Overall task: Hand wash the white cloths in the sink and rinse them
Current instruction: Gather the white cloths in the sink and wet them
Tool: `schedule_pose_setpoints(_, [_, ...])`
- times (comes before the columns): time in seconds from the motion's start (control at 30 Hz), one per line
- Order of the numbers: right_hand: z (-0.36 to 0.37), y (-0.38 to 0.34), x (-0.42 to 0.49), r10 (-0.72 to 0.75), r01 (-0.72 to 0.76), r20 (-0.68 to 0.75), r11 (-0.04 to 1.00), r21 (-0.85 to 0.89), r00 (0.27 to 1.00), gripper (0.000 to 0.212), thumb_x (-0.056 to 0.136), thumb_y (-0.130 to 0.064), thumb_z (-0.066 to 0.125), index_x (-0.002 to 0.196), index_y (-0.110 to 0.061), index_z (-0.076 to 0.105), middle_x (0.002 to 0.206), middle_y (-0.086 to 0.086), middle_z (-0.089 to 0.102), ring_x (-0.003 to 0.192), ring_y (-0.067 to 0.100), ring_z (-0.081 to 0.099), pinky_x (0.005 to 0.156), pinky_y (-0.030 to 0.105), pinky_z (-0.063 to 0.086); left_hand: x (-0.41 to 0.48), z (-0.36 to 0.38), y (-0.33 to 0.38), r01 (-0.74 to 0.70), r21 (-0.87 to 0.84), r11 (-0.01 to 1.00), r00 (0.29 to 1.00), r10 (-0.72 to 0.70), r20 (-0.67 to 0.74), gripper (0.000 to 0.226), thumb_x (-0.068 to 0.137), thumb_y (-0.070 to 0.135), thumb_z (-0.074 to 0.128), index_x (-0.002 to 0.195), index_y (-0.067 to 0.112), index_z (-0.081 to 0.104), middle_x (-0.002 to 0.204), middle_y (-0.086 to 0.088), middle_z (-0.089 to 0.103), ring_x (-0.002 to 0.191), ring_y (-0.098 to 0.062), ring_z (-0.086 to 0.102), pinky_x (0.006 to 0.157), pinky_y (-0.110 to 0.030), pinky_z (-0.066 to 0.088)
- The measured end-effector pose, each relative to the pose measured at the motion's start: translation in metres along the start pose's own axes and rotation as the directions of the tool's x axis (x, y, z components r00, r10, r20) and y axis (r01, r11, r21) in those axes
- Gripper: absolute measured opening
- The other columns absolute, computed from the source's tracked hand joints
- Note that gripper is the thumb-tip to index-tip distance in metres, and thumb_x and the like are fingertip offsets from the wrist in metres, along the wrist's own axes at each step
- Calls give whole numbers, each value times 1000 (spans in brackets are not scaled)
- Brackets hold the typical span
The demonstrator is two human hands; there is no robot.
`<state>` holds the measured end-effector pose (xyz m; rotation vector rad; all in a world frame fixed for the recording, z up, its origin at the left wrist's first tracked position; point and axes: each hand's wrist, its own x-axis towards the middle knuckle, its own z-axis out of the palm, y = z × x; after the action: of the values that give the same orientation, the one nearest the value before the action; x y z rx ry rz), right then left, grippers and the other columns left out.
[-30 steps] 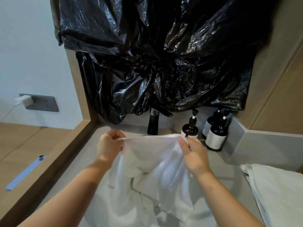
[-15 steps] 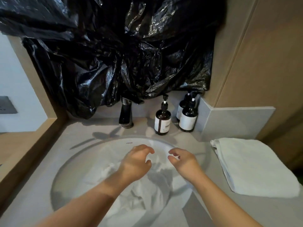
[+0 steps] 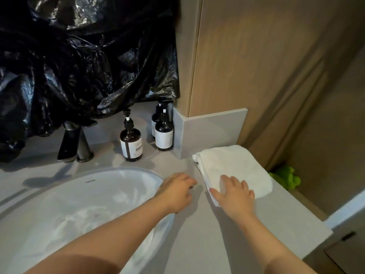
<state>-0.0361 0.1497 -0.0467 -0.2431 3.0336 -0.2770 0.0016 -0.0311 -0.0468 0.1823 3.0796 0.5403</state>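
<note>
White cloth [image 3: 94, 220] now lies loose in the sink [image 3: 118, 171], let go moments ago. Both hands have swung right. The right hand [image 3: 235, 192] lays spread fingers on the folded cloth [image 3: 237, 165] on the counter [image 3: 256, 224], and the left hand [image 3: 175, 190], loosely curled, holds nothing. That cloth probably goes in next.

Single wide-angle head view, looking steeply down, close; sink [image 3: 118, 180] lower left, countertop [image 3: 217, 234] right.
</note>
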Motion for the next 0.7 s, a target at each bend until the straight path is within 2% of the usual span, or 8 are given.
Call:
schedule_pose_setpoints(0.1, [1, 0, 0, -8, 8, 26, 1000, -12, 1000, 51, 98, -48, 31, 144, -27, 28, 149, -1, 31, 140, 34, 21, 112, 51, 19, 9, 9, 5, -20, 20, 1000, 1000, 20, 9, 41, 88, 18, 46, 129, 24, 50, 129, 3, 50, 123, -19, 40, 103, -30, 33])
schedule_pose_setpoints(0.2, [-1, 3, 2, -28, 29, -48, 999, 18, 998, 34, 101, -27, 32, 130, -19, 48, 130, 3, 52, 128, 31, 41, 107, 46, 33, 15, 12, 8, -36, -17, 999, 999, 36, -22, 41, 91, 15, 44, 130, 24, 50, 130, 4, 51, 124, -17, 41, 104, -29, 34])
schedule_pose_setpoints(0.27, [-3, 7, 1, -13, 39, -136, 980, 196, 991, 21, 99, -17, 36, 102, -13, 57, 100, 8, 60, 104, 29, 54, 92, 42, 42, 18, 14, 10, -48, -155, 987, 998, 43, -39, 43, 91, 8, 43, 131, 23, 51, 132, 3, 51, 124, -16, 44, 104, -29, 35])
schedule_pose_setpoints(0.33, [-7, 10, -5, 27, 48, -171, 905, 423, 985, 18, 97, -14, 39, 84, -9, 50, 79, 10, 54, 76, 26, 52, 68, 35, 41, 21, 14, 14, -61, -324, 944, 998, 49, -46, 52, 90, 0, 42, 136, 23, 46, 143, 1, 41, 131, -17, 40, 108, -29, 34])
schedule_pose_setpoints(0.4, [-11, 13, -11, 46, 49, -159, 835, 548, 986, 21, 96, -13, 41, 82, -2, 51, 76, 15, 54, 65, 22, 45, 55, 27, 35, 24, 11, 19, -60, -347, 936, 998, 51, -34, 62, 90, -1, 41, 143, 30, 34, 155, 2, 21, 140, -17, 25, 113, -32, 27])
schedule_pose_setpoints(0.5, [-10, 15, -15, 44, 57, -145, 776, 628, 989, 24, 96, -14, 43, 90, 5, 56, 85, 22, 60, 70, 26, 50, 59, 32, 40, 29, 10, 27, -66, -246, 967, 997, 73, 20, 57, 95, 8, 41, 144, 36, 31, 158, 5, 5, 143, -16, 13, 115, -31, 21])
schedule_pose_setpoints(0.6, [-11, 14, -19, 56, 48, -128, 728, 684, 990, 22, 93, -12, 45, 89, 5, 57, 83, 20, 61, 70, 21, 49, 61, 28, 40, 33, 11, 34, -60, -193, 979, 998, 57, -23, 33, 96, 20, 44, 128, 28, 51, 155, 4, 19, 141, -16, 18, 112, -32, 22])
schedule_pose_setpoints(0.7, [-14, 12, -22, 78, 45, -126, 655, 754, 989, 14, 93, -11, 47, 86, -2, 53, 74, 4, 55, 71, 16, 47, 55, 16, 36, 33, 8, 39, -124, -103, 987, 986, 111, -124, 17, 95, 21, 44, 108, 21, 56, 124, 6, 53, 124, -14, 39, 105, -26, 22])
